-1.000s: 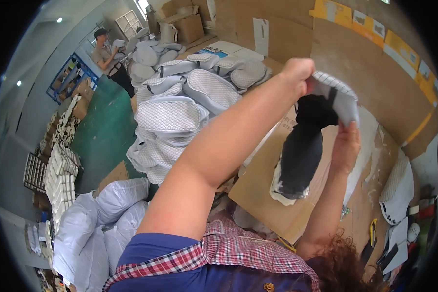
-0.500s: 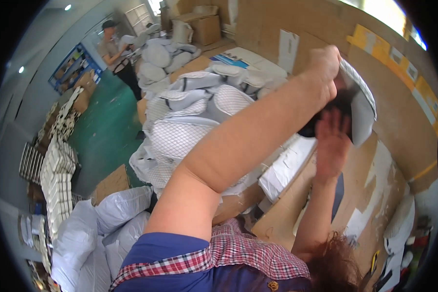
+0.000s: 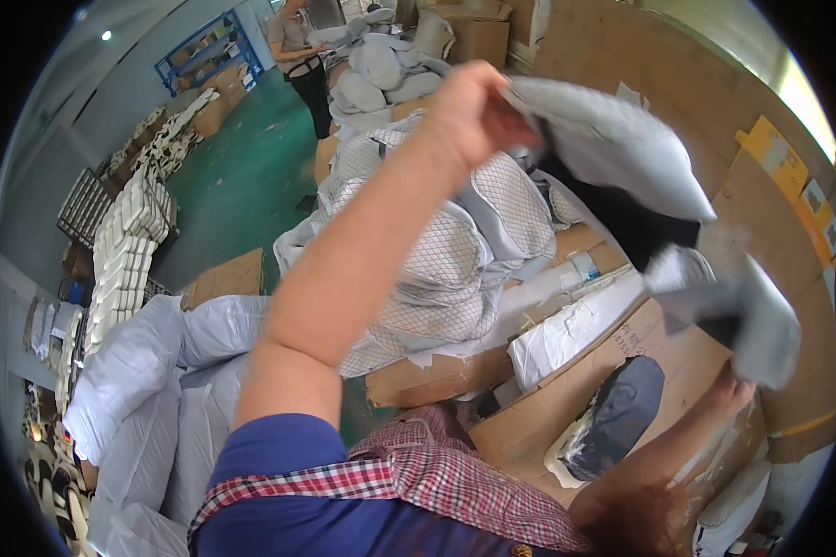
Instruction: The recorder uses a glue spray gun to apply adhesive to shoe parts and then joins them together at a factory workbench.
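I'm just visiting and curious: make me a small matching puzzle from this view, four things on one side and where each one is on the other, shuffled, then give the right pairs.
Things:
1. grey fabric cover
2. dark padded piece
3. heap of mesh-covered cushions
4. stack of white pieces

Places:
A. lying flat on the cardboard-topped table
B. far left, beside the green floor
C. held up in the air by the left hand
D. piled in the middle, behind the raised arm

Pairs: 1-C, 2-A, 3-D, 4-B
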`<state>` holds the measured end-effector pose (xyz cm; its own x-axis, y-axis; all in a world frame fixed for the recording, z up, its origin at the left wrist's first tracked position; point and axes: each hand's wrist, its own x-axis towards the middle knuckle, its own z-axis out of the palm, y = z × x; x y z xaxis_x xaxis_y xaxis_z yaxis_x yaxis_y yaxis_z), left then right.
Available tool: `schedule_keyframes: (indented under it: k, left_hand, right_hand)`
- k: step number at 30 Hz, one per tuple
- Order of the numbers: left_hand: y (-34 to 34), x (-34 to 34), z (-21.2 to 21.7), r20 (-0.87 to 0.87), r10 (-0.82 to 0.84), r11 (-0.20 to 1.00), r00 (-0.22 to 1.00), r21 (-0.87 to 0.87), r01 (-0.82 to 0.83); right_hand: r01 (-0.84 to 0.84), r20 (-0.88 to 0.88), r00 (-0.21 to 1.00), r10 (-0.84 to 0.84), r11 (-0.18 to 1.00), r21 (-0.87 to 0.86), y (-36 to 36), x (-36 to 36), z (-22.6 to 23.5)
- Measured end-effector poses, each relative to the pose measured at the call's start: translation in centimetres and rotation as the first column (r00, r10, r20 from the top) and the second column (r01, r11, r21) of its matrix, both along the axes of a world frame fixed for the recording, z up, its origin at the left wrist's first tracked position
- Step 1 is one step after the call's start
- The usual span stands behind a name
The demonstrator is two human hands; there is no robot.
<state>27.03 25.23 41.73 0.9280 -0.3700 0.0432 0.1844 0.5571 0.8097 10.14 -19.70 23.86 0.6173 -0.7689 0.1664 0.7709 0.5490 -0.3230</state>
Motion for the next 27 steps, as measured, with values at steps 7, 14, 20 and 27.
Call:
schedule_keyframes:
  k: [7, 14, 20, 27]
  left_hand:
    - [5.8, 11.7, 2.7, 0.07, -0.295, 0.952, 0.953, 0.101, 0.288]
    - [15.0, 18.7, -1.4, 0.057, 0.029, 0.916, 0.998, 0.399, -0.049]
    - [36.4, 22.2, -14.7, 0.004, 0.522, 0.146, 0.853, 0.985, -0.095]
    - [25.3, 15.1, -14.9, 0.619, 0.442, 0.25, 0.649, 0.61, -0.752]
  right_hand:
    - [-0.083, -0.237, 0.971, 0.044, 0.984, -0.158, -11.0, -3.2, -1.8]
    - [-0.131, -0.433, 0.901, -0.035, 0.929, -0.347, -7.9, -7.9, 4.9]
    - [-0.238, -0.36, 0.919, 0.161, 0.954, -0.184, 6.3, 4.6, 6.4]
    - [-0.295, -0.383, 0.902, 0.2, 0.932, -0.209, 8.7, 7.3, 6.8]
